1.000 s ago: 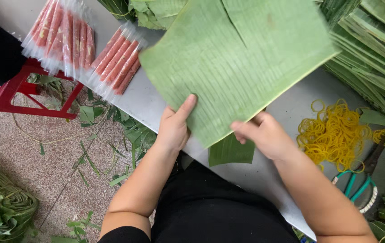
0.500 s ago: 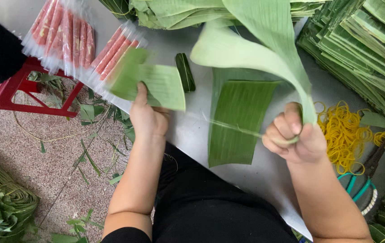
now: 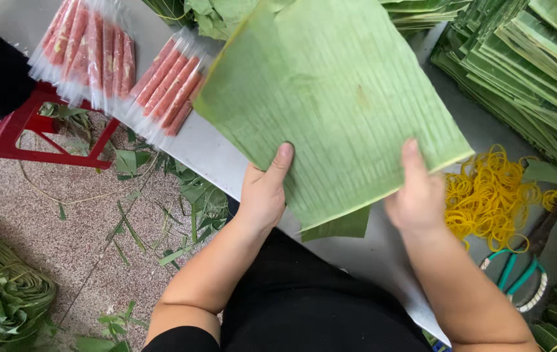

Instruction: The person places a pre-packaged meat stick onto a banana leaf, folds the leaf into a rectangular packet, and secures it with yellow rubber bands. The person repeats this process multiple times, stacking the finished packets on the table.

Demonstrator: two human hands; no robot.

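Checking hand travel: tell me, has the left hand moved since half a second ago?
Yes. The left hand has dropped back toward the person, away from the packs of red sticks, and now grips the big leaf's near edge.

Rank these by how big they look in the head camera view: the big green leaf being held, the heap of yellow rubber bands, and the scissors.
1. The green leaf, held by the left hand and right hand, by far the largest.
2. The heap of yellow rubber bands.
3. The scissors, though the difference from the heap is small.
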